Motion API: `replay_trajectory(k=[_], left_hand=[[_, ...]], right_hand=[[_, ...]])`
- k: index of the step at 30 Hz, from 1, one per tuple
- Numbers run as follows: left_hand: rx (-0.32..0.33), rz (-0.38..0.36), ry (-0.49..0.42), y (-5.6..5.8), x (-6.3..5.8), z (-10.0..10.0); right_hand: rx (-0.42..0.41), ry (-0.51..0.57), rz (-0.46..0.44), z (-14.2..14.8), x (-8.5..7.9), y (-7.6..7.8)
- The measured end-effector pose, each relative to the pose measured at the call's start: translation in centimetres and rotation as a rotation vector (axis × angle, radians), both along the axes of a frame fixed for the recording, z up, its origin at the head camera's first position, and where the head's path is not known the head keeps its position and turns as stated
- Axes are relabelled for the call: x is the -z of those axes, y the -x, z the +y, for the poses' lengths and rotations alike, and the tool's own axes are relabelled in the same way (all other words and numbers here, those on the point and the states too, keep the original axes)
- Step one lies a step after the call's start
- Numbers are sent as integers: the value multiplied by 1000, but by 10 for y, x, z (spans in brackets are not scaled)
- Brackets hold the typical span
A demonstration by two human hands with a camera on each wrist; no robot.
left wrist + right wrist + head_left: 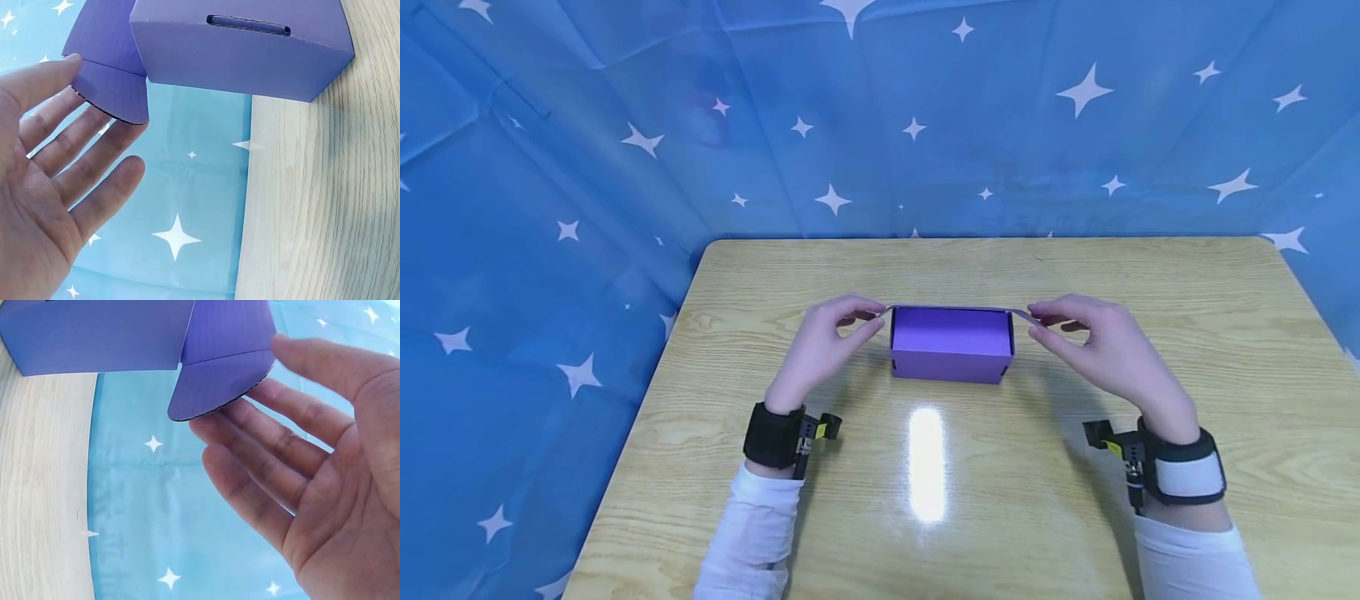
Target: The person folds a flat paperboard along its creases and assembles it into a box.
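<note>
A purple cardboard box [951, 367] sits on the wooden table with its lid raised at the far side. At the lid's left end, my left hand [823, 342] pinches a rounded side flap [115, 90], thumb on one face and fingertips behind the other. My right hand [1101, 342] grips the matching right flap [219, 381] the same way, its fingers spread under the curved edge. In the left wrist view a narrow slot shows in the box's wall. The box's inside is mostly hidden in the wrist views.
The light wooden table [850, 517] carries a bright light reflection in front of the box. A blue cloth with white stars [910, 167] hangs behind the table and along its left side. Both wrists wear black straps with small cameras.
</note>
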State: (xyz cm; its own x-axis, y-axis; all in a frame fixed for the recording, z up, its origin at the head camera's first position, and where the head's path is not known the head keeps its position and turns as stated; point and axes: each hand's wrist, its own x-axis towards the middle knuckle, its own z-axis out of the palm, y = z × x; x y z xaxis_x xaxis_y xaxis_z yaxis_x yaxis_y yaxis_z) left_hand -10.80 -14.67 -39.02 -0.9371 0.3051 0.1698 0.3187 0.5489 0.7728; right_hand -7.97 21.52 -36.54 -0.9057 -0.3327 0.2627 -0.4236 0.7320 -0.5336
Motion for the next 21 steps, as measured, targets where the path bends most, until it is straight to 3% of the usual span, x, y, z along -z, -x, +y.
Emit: replay_trajectory(k=[7, 21], left_hand=[[-18, 3, -18, 0, -1, 4], [-114, -38, -65, -5, -6, 13]], right_hand=[[21, -6, 53, -2, 0, 0], [90, 58, -60, -10, -2, 0]])
